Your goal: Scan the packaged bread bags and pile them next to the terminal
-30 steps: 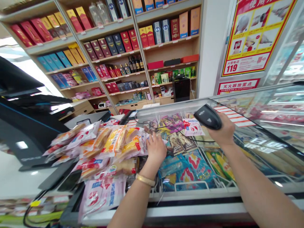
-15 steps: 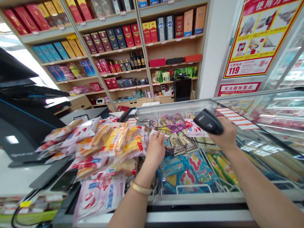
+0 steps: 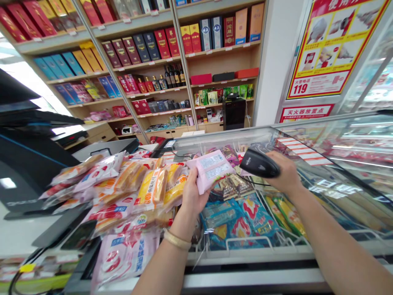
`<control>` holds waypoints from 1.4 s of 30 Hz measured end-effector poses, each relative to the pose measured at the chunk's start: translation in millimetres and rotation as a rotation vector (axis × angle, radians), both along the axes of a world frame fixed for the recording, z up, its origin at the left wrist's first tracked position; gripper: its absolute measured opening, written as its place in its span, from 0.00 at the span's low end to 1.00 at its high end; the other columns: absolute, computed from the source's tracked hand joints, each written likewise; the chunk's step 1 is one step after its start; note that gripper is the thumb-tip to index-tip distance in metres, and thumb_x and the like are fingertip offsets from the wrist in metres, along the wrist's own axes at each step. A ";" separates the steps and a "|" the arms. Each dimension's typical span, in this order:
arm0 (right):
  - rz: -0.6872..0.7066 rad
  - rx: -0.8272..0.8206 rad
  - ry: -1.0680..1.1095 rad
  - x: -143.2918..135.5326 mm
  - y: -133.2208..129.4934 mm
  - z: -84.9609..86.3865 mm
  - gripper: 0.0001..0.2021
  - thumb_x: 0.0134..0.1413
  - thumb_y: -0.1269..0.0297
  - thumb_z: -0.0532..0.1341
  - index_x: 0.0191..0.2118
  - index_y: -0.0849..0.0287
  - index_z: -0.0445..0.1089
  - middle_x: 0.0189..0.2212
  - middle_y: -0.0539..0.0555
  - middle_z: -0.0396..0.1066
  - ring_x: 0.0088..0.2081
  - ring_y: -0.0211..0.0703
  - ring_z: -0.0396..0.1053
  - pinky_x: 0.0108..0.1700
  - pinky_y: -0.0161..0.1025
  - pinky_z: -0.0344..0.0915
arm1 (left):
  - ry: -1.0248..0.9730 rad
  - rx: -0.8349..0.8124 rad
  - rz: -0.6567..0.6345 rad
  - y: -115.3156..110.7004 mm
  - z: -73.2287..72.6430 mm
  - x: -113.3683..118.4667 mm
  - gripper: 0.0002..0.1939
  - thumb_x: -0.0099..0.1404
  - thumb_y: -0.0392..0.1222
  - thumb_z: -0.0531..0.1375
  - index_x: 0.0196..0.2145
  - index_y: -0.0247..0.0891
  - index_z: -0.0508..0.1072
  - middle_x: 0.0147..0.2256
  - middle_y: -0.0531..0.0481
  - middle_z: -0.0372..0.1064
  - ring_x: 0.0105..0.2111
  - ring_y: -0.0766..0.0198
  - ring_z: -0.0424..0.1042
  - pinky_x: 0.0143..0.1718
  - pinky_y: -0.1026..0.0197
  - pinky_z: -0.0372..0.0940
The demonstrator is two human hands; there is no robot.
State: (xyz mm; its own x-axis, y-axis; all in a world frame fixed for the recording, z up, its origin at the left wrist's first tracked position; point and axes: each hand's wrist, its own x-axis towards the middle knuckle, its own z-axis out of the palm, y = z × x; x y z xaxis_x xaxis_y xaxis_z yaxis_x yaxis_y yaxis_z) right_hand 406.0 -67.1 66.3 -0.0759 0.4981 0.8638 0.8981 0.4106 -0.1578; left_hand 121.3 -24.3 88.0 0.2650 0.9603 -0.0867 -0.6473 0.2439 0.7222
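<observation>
My left hand [image 3: 194, 190] grips a pink snack packet [image 3: 213, 166] by its near left edge, with the printed back label facing up. To its right, my right hand [image 3: 284, 174] is wrapped round a black barcode scanner [image 3: 259, 164], whose head points left toward the packet. The scanner and the packet are apart. A thin dark cable trails under the scanner. Left of my left hand lies a heap of bagged bread [image 3: 153, 188] in clear and yellow wrappers. A larger pink bag [image 3: 125, 254] sits at the heap's near end.
Under the glass-topped freezer [image 3: 245, 266] are blue, brown, purple and green ice cream packs. A dark checkout machine [image 3: 27, 168] stands at the left. Shelves [image 3: 147, 65] with boxes and bottles line the back. A red-and-white fire poster [image 3: 334, 53] hangs at the right.
My left hand has lifted the pink packet from the pile's right side and turned it toward the scanner. My right hand with the scanner has shifted slightly left and down.
</observation>
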 end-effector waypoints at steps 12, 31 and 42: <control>0.091 -0.222 -0.033 -0.8 -2.7 5.1 0.10 0.53 0.59 0.64 0.41 0.54 0.76 0.38 0.56 0.78 0.39 0.47 0.76 0.41 0.42 0.71 | 0.614 0.465 0.211 9.2 -32.5 5.1 0.29 0.55 0.39 0.69 0.54 0.36 0.71 0.51 0.40 0.80 0.52 0.50 0.79 0.57 0.47 0.72; -0.080 -0.018 -0.018 2.5 1.5 0.2 0.07 0.50 0.62 0.64 0.37 0.55 0.73 0.35 0.55 0.76 0.35 0.47 0.74 0.37 0.42 0.68 | 0.841 0.634 0.272 13.6 -38.4 5.4 0.28 0.61 0.38 0.62 0.59 0.34 0.69 0.55 0.37 0.77 0.56 0.50 0.77 0.59 0.48 0.71; -0.425 0.096 0.192 44.3 11.3 -15.1 0.10 0.46 0.57 0.66 0.34 0.54 0.70 0.31 0.55 0.72 0.35 0.51 0.71 0.36 0.43 0.65 | 1.450 1.251 0.051 28.6 -23.1 56.2 0.38 0.63 0.22 0.50 0.69 0.41 0.65 0.69 0.42 0.65 0.70 0.56 0.62 0.71 0.50 0.57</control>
State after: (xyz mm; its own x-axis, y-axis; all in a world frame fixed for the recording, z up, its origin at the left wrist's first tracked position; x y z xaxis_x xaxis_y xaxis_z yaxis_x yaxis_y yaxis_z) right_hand 450.3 -55.8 51.2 0.2829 0.3675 0.8860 0.9479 0.0342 -0.3168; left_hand 177.6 4.3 64.8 0.6091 0.6442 0.4626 0.5355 -0.7643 0.3592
